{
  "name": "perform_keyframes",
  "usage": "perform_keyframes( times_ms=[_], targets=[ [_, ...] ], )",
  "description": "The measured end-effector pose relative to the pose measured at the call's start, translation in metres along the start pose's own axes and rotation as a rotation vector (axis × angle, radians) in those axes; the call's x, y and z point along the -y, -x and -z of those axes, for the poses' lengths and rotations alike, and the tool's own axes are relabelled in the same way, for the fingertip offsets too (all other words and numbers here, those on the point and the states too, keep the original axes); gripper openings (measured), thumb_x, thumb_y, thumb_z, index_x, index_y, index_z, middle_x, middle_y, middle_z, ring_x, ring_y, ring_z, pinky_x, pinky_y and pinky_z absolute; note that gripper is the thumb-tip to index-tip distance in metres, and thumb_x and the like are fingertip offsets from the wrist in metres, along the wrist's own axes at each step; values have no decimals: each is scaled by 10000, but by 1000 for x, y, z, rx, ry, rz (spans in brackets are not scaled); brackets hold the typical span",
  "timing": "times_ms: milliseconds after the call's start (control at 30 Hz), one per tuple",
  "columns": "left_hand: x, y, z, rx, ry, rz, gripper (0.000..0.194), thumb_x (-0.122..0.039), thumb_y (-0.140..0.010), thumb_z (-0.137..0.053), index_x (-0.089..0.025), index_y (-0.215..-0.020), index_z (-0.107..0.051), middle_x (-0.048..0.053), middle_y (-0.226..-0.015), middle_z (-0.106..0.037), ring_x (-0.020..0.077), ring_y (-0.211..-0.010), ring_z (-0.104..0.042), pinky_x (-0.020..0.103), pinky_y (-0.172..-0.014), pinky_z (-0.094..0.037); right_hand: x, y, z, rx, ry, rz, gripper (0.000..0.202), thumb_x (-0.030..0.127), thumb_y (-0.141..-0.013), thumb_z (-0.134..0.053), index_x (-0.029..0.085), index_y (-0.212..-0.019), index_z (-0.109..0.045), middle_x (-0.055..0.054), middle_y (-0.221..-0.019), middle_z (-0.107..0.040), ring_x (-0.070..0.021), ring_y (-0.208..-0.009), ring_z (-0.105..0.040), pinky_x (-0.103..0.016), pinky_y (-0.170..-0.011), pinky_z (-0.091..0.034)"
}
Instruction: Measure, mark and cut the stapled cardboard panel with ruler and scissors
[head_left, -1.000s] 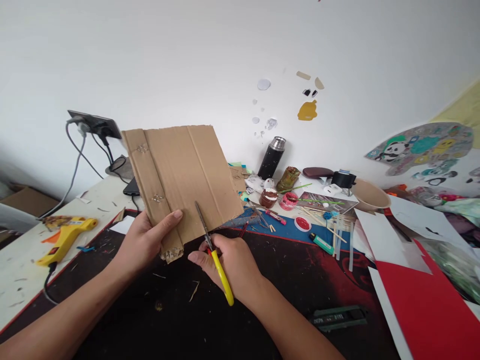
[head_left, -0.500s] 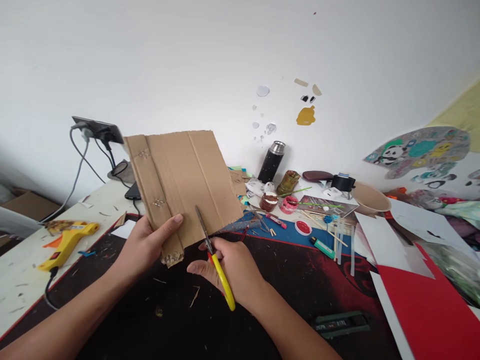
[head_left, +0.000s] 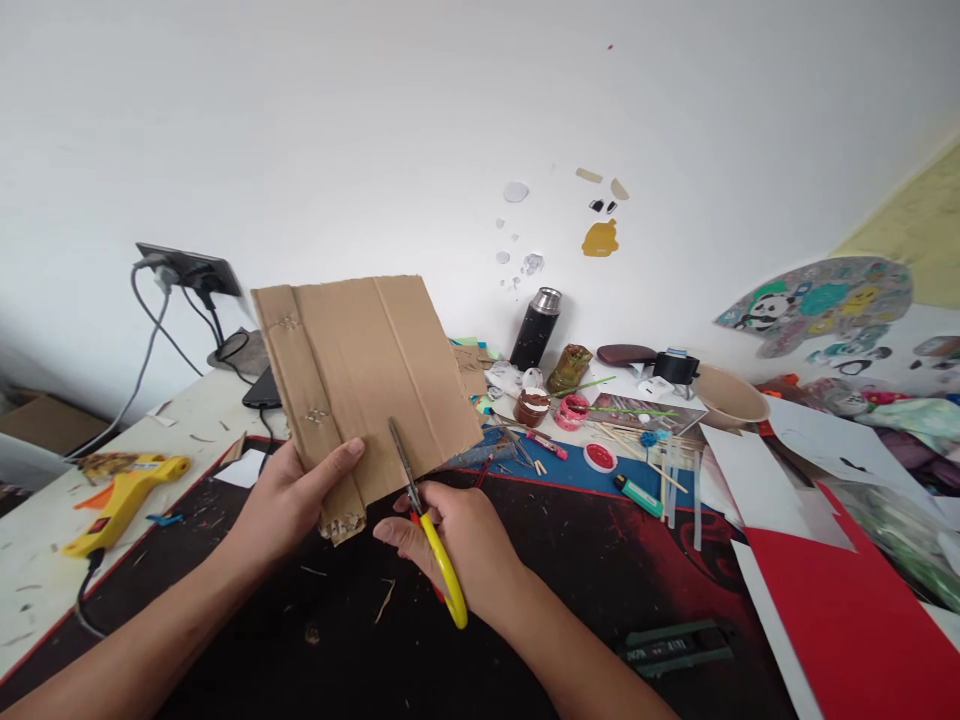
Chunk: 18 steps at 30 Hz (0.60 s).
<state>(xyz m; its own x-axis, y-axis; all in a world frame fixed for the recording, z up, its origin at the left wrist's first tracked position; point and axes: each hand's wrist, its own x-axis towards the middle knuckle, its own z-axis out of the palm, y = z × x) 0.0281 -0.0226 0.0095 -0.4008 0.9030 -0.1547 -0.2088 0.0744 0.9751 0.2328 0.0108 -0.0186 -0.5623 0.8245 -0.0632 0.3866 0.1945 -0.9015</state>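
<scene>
My left hand [head_left: 307,490] grips a brown piece of cardboard [head_left: 375,360] by its lower left edge, with the thumb on the face towards me. The cardboard is held up at a tilt above the dark mat. A folded strip with staples runs down its left side, and a crease crosses its right part. In my right hand [head_left: 461,535] is a pair of scissors [head_left: 444,570] with yellow and red handles. One blade lies over the front of the cardboard at its bottom edge; the other blade is hidden behind it.
A yellow glue gun [head_left: 127,505] lies at left near a power strip [head_left: 187,270]. A black thermos [head_left: 535,328], paint jars [head_left: 572,411] and sticks stand or lie at the back. A utility knife [head_left: 679,647] and red paper [head_left: 847,610] are at right.
The whole view has shifted slightly. The cardboard and scissors keep nearly the same places relative to each other, both still held.
</scene>
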Motion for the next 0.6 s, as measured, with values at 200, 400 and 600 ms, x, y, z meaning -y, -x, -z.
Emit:
perform_keyframes(
  times_ms=[200, 400, 600],
  targets=[
    [0, 1, 2, 9, -8, 11, 668, -560, -646, -1034, -183, -1141, -792, 162, -1055, -899, 403, -939, -877, 399, -671, -745, 2, 0, 3, 2, 23, 2, 576, 708, -869, -905, 189, -1107, -834, -39, -768, -814, -221, -696, -809, -257, -619, -535],
    [-2, 3, 1, 10, -31, -7, 734, -628, -627, -1034, -177, -1151, -787, 170, -1106, -896, 403, -987, -873, 385, -707, -747, 2, 0, 4, -25, 100, 28, 610, 747, -855, -892, 197, -1113, -841, -32, -752, -794, -222, -703, -789, -262, -622, -513],
    [1, 1, 4, 16, -72, -4, 767, -659, -648, -1010, -174, -1191, -767, 176, -1116, -894, 417, -1005, -869, 421, -750, -750, 3, 0, 5, -10, 55, 21, 640, 766, -837, -896, 188, -1101, -830, -28, -733, -776, -211, -679, -767, -256, -609, -481]
  ],
)
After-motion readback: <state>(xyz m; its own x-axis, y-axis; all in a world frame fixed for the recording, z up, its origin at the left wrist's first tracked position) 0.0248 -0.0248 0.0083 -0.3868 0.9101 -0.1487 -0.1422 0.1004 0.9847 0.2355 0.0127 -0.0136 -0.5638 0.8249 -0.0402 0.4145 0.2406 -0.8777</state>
